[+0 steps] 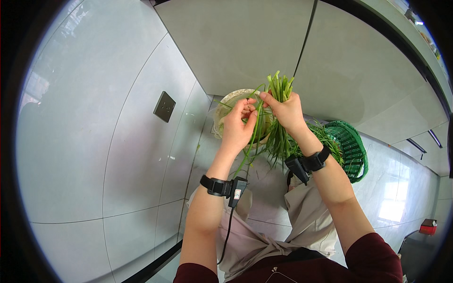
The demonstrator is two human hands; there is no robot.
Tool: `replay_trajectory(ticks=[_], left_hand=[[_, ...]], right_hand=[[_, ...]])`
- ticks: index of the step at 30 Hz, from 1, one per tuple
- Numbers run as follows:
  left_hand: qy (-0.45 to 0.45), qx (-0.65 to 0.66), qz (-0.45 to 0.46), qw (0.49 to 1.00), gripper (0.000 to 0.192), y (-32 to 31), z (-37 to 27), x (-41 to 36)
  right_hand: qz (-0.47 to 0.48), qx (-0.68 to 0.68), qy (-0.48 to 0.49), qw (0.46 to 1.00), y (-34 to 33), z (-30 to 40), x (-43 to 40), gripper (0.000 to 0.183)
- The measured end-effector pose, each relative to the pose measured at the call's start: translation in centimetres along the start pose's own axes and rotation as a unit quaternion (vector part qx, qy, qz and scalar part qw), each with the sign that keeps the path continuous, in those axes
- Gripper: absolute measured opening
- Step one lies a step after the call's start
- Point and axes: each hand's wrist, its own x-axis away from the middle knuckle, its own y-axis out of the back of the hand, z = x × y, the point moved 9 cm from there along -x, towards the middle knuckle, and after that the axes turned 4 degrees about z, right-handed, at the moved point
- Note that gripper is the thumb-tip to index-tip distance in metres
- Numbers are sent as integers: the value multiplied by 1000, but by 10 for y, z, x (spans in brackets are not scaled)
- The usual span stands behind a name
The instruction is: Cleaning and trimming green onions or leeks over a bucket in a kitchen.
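Observation:
My right hand is closed around a bunch of long green leafy stalks, their cut pale ends up and their thin leaves hanging down. Just left of it, my left hand has its fingers bent beside a few loose green leaves; whether it grips them is not plain. Beneath both hands stands a pale round bin with some green scraps in it. A green plastic basket, holding more of the green leaves, is to the right, partly behind my right forearm.
A light cabinet front rises behind the bin. At the left is a tiled wall with a dark socket plate. Leaf bits lie on the tiled floor. A small red box is at the far right.

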Motion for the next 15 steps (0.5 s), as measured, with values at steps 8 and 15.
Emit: replay_trajectory(ticks=[8,15], left_hand=[[1,-105,16,994,29,4,1,-1],[25,-228,-2,973,33,32,23,3]], right_hand=[[-55,90,44,993,15,11,3,20],[-194,-118,14,974,82,10,-7,19]])
